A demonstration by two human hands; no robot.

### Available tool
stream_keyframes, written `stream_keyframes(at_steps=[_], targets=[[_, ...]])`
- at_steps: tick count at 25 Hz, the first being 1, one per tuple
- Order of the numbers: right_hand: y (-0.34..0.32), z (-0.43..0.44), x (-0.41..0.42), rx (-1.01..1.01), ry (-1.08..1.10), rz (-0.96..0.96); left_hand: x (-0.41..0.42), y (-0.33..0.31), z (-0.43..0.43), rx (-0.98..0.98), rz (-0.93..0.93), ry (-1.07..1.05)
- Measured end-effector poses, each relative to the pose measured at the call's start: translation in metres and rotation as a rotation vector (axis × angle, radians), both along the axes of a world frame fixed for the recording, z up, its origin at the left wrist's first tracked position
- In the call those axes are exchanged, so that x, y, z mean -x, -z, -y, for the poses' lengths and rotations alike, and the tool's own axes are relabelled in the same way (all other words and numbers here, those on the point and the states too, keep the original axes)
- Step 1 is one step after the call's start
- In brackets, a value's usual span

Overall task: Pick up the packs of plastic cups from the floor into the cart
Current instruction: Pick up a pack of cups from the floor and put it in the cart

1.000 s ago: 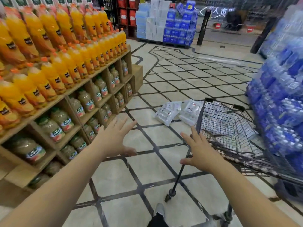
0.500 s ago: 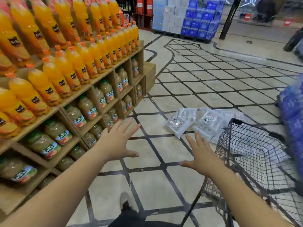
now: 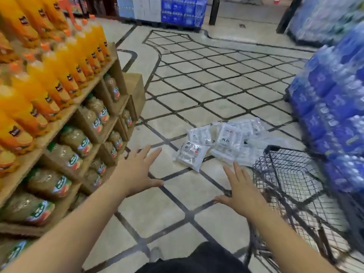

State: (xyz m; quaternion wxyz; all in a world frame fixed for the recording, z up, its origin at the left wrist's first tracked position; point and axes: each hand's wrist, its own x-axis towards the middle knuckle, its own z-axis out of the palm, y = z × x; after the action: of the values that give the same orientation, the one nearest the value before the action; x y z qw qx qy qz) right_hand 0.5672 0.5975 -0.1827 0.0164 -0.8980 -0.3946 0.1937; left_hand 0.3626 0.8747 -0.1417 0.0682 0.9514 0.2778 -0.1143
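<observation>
both hands out in front, palms down, holding nothing. left hand [image 3: 136,172] over the floor [image 3: 206,91], fingers [image 3: 152,154] spread wide open, thumb out to the right. right hand [image 3: 243,194] also empty with fingers spread, just beside the left rim of the cart [image 3: 295,180], thumb pointing left; cannot tell if it touches the wire. packs [image 3: 216,143] of clear plastic cups lie in a loose heap on the floor ahead of both hands, apart from them, just left of and beyond the cart's front end. nearest pack [image 3: 190,154] lies flat, tilted, closest to the left hand. cart is black wire, on the right, some clear packs visible through its mesh. shelf [image 3: 82,107] on the left with orange juice bottles [image 3: 65,71] on top, greenish bottles [image 3: 74,142] below. blue water packs [image 3: 332,115] stacked on the right. frame blurry at the edges.
</observation>
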Motion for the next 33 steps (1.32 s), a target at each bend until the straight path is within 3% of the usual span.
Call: stream_keyframes(at_steps=[8,20,26,33], targets=[[0.037,-0.068,-0.092,0.065,0.164,-0.060,-0.148,0.038,-0.074,0.012,-0.054,0.126],[0.068,-0.206,-0.320,0.125,0.040,-0.099,-0.351,0.055,-0.173,0.001,-0.079,0.036],[0.096,-0.264,-0.368,0.178,0.113,-0.083,-0.424,0.094,-0.242,0.024,-0.102,0.146],[0.120,-0.326,-0.389,0.337,0.349,-0.134,-0.492,0.145,-0.350,0.099,-0.233,0.344]])
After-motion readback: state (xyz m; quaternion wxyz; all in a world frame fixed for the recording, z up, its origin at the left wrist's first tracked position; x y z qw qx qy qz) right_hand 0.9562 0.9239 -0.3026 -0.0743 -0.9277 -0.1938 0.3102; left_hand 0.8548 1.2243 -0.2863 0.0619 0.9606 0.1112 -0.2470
